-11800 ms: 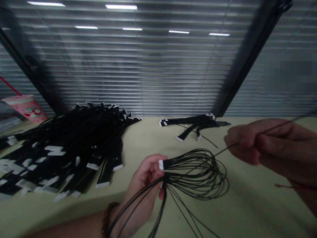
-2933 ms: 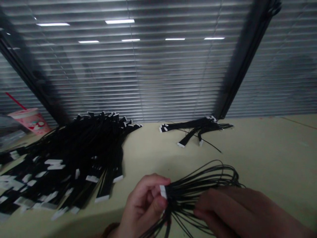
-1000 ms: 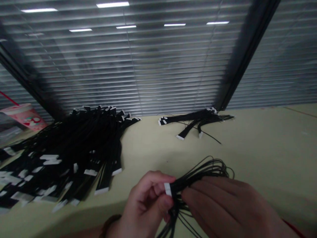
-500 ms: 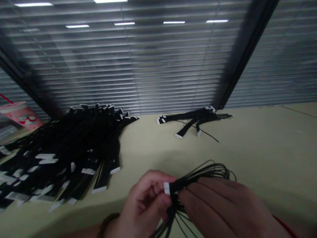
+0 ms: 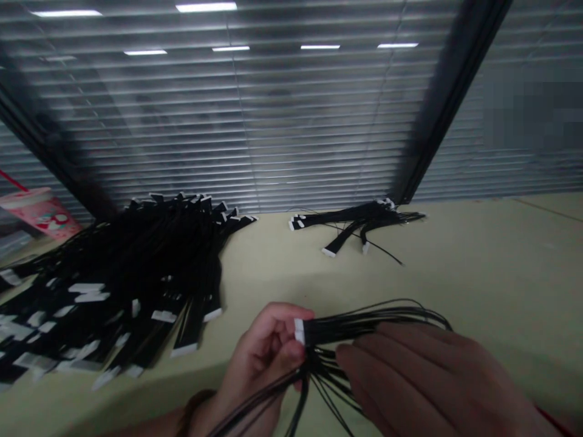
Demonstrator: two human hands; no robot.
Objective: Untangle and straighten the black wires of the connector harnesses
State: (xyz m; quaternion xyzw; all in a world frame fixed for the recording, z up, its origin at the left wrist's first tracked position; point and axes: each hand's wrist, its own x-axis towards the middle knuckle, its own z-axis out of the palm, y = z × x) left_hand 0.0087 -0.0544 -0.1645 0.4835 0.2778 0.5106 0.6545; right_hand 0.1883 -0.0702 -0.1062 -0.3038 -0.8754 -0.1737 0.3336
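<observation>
A grey slatted metal window blind point(image 5: 228, 121) is hung behind a pale green tabletop point(image 5: 483, 279). A large heap of flat black cables with white connectors point(image 5: 136, 273) is laid at 10 o'clock, with a pink plastic cup point(image 5: 40, 209) beyond it, and a smaller black cable bundle point(image 5: 350, 221) at 12 o'clock. Thin black wires point(image 5: 346, 328) are held at 6 o'clock by the left hand point(image 5: 264, 346), with the right hand point(image 5: 423, 382) over them at 5 o'clock

No text, brand or number could be read anywhere. The pink drink cup point(image 5: 40, 212) carried a printed red-and-white picture, but any lettering on it was too small and blurred to make out, and the white connectors point(image 5: 299, 331) on the black wires showed no legible markings.
</observation>
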